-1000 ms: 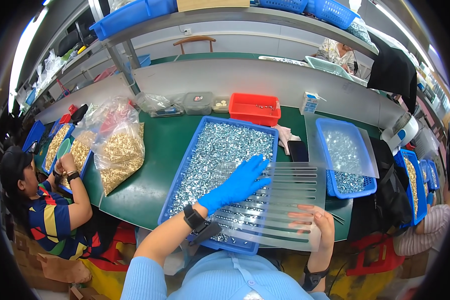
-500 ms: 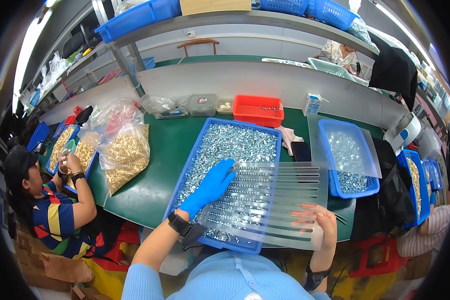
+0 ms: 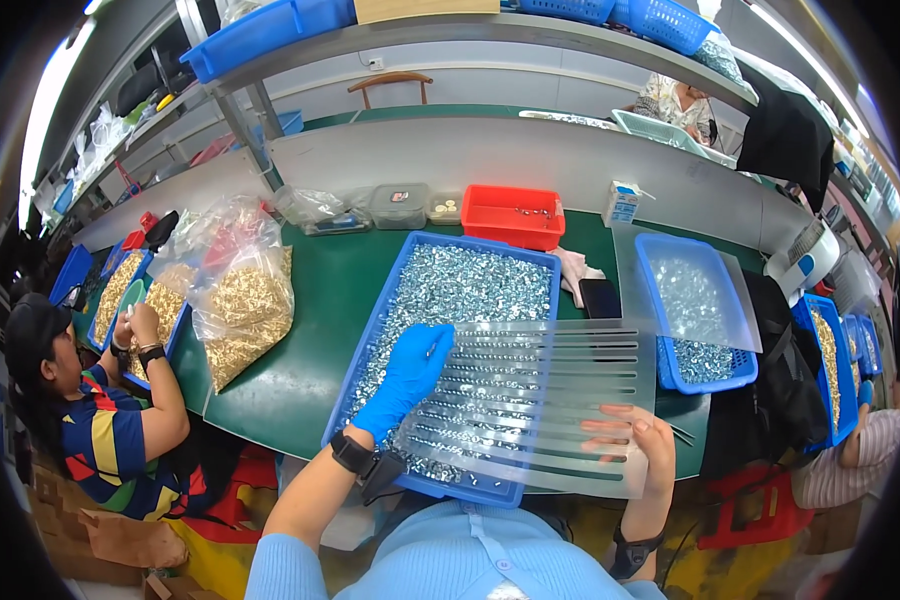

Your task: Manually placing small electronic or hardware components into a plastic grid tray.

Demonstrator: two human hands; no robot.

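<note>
1. Slotted clear sheet (image 3: 540, 400): it lies across the near half of a blue tray (image 3: 554, 300) of small silvery metal pieces (image 3: 460, 285). Its right end juts past the tray's right wall, by the front edge of the green counter (image 3: 320, 345).
2. Change: a second ago the gloved left hand (image 3: 408, 370) was spread over the middle of the sheet, reaching toward the tray's right wall. Now it is back at the sheet's left end; in the last half second it has shifted only slightly, and it looks more curled.
3. Meaning for the work: I judge that a sweep of that hand across the slots has just ended. The slots lie uncovered, with pieces showing in rows on the left and middle; toward the right end they look bare.
4. Direction: the sheet's long axis runs left to right, with the slots parallel to it, crosswise to the tray, whose length runs away from the person. The nearer slots bow; lens or flex, I cannot tell which.
5. Fingers: the left ones are bent and close together; whether they pinch any pieces cannot be told. The bare right hand (image 3: 653, 440) holds the sheet's right end, its fingers spread underneath and visible through the plastic.
</note>
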